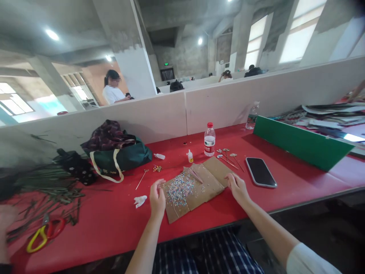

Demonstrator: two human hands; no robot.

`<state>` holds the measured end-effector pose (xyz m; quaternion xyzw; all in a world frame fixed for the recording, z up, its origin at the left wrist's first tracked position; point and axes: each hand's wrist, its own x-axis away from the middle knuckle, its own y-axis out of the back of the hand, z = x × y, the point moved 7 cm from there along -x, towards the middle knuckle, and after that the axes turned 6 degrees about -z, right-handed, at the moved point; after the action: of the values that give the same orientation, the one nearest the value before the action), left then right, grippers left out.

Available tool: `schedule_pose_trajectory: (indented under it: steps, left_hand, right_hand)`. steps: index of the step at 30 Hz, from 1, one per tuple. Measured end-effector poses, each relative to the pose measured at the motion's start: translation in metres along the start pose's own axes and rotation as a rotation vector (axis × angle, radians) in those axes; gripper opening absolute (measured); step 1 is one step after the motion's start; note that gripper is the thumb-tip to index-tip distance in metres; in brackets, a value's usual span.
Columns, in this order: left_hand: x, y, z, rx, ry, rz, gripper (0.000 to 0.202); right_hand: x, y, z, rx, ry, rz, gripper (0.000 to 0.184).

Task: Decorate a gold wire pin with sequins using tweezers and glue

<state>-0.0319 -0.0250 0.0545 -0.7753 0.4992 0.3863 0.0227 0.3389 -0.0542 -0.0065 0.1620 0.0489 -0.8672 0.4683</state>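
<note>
Left hand [157, 198], right hand [237, 189] apart, empty, beside cardboard sheet [209, 180]. Sheet keeps loose sequins [180, 188] off red table [296, 194].

Your top is white with short sleeves; only the white sleeve [306, 262] on your right upper arm shows, its fabric plain, no visible markings. Below that, the checked fabric [205, 253] over your lap is dark navy with thin white lines, a tartan-style grid; trousers or skirt, can't tell. Your left hand [157, 198] and right hand [238, 189] are bare, forearms too.
</note>
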Motion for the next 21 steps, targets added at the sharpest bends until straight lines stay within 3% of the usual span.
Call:
schedule_pose_trajectory:
  steps: [6,10,17,21]
  left_hand:
    - [0.02,0.037,0.032,-0.143,0.144,-0.143,0.033]
    - [0.023,0.041,0.046,-0.167,0.252,-0.197,0.035]
    - [0.031,0.049,0.05,-0.161,0.32,-0.269,0.036]
    - [0.031,0.054,0.052,-0.157,0.331,-0.325,0.04]
  right_hand:
    - [-0.003,0.005,-0.004,-0.117,-0.071,-0.07,0.047]
    - [-0.003,0.011,-0.008,-0.196,-0.142,-0.115,0.047]
    - [-0.008,0.02,-0.014,-0.276,-0.166,-0.17,0.046]
    - [-0.013,0.017,-0.025,-0.264,-0.187,-0.178,0.037]
